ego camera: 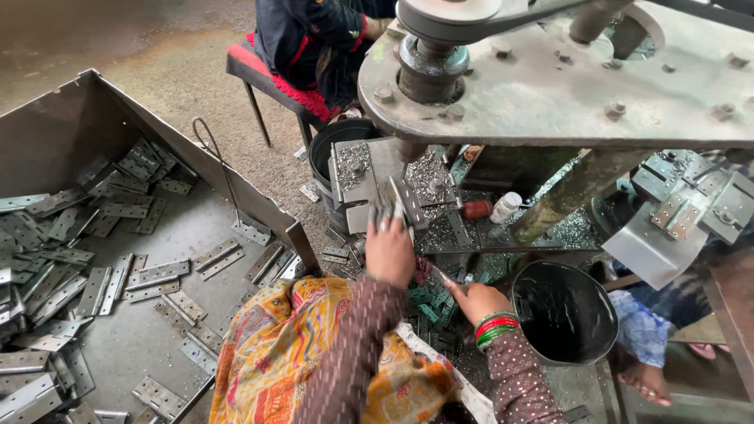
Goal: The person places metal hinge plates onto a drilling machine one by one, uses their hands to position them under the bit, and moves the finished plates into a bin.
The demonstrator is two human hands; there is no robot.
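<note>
Up at twelve o'clock, left hand [389,250] closed around a metal hinge [395,206], pressing it onto the drill jig [369,177] under the press. Right hand [477,298], at three o'clock, pinches a small tool; fingers narrow. Hinge likely stiff, light, sharp-edged, oily: grip flat leaves, not edges. Loose hinges fill tray [94,118] at nine.

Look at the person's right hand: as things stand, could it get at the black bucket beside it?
Probably yes. The right hand lies low just left of the black bucket, whose open rim faces up, and nothing shows between them. The left hand is busy at the drill press.
</note>
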